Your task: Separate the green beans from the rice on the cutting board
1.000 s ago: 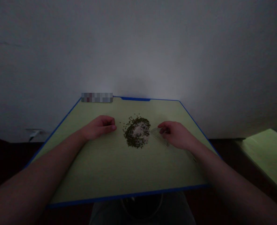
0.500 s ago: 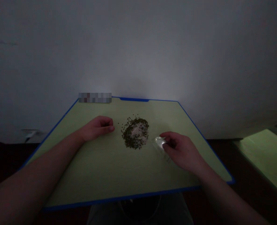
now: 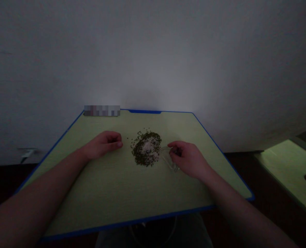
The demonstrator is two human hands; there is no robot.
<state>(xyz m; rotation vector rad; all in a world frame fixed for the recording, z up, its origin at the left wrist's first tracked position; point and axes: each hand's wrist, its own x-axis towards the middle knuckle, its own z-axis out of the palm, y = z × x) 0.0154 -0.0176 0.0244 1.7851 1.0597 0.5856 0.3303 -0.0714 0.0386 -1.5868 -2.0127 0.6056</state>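
Note:
A pile of small dark-green beans (image 3: 139, 155) mixed with pale, rice-like grains (image 3: 149, 146) lies on the middle of the table. My right hand (image 3: 187, 156), to the right of the pile, is closed on a clear plastic cup (image 3: 172, 164). The cup is tilted, its round rim facing the pile and close to its right edge; my fingers cover part of it. On the left, my left hand (image 3: 105, 144) rests on the tabletop with its fingers loosely curled. Nothing shows in it, and it is apart from the beans.
The pale table (image 3: 96, 203) has a blue edge and stands against a grey wall (image 3: 153, 55). A blurred-out strip (image 3: 102, 110) lies at its far left corner. Another pale table (image 3: 289, 168) is at the right. A dark round container (image 3: 154, 234) sits below the front edge.
My right hand has brought the cup left, nearer the pile, and turned it so its rim faces the pile. The left hand stays in place; the whole view has shifted slightly.

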